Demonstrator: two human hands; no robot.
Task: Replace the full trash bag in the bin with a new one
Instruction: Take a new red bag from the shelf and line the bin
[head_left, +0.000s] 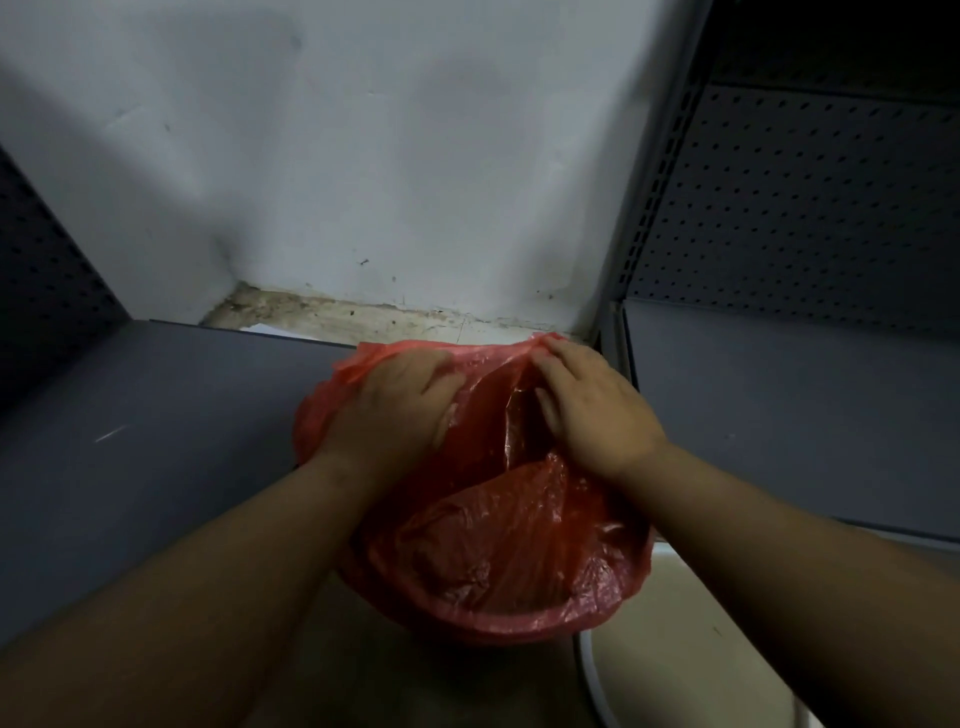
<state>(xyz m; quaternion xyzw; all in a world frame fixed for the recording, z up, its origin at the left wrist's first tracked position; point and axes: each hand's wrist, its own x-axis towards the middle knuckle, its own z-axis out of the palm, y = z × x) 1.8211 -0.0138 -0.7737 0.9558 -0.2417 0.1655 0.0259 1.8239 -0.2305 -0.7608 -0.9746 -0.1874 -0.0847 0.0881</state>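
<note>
I counted one red bag (509, 551), draped over a bin on the floor. Two hands were at its far rim. The left hand (389, 400) and the right hand (592, 405) each gripped the film, fingers curled over it and thumbs inside. The bag hid the bin entirely. The left shelf (156, 415) and the right shelf (779, 415) crowded it, with the wall (415, 182) close behind.

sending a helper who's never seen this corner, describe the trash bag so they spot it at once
Start at the white wall between two grey perforated shelf units. Low in front of it sits the red trash bag, its mouth open and round. It is the only red, crinkly thing among grey and white.
</note>
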